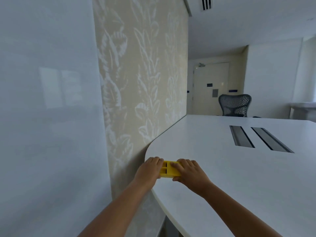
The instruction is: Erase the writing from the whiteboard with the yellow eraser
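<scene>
A glossy whiteboard (47, 100) fills the left side of the view, its surface showing only pale reflections. Next to it runs a wall panel of cream wallpaper (142, 74) with a white leaf pattern. A large white table (239, 177) with a rounded near corner butts against that wall; two dark cable slots (259, 138) are cut into its top. Beyond the table's far edge stands a black mesh office chair (235, 105), with a pale door (210, 86) behind it.

The yellow eraser (168, 169) lies on the table at the rounded corner, between both hands. The left hand (150, 169) covers its left end, the right hand (189, 170) its right end. On each hand the fingers lie close together, curled down over the eraser's top, gripping it.
</scene>
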